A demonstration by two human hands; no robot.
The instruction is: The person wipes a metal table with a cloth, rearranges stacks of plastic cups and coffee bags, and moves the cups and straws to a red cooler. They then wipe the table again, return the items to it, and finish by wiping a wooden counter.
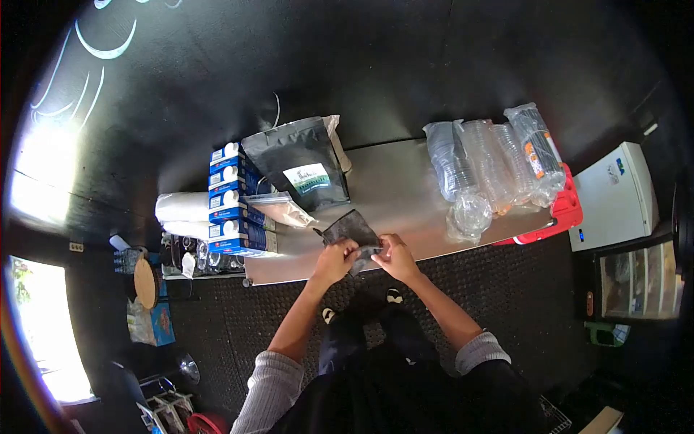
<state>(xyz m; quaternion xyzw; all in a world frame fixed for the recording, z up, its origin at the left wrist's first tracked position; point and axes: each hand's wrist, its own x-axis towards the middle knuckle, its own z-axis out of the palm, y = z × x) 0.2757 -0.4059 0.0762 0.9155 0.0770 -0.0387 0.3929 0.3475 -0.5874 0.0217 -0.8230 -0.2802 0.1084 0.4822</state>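
A small, dark, see-through pouch (351,227) is stretched between my hands at the front edge of the steel table (394,170). My left hand (335,262) pinches its left side, and my right hand (396,259) grips the right side. Between the fingers a paler, clear-looking part shows; what it is I cannot make out. Just beyond the pouch lies a clear bag with pinkish contents (280,208). Behind that stands a large black bag with a white and green label (300,163).
Several blue-and-white cartons (237,239) stand in a row at the table's left. Sleeves of clear plastic cups (486,163) lie at the right, near a red plastic item (567,206). A small white fridge (620,192) is further right. Black textured matting (463,296) covers the floor.
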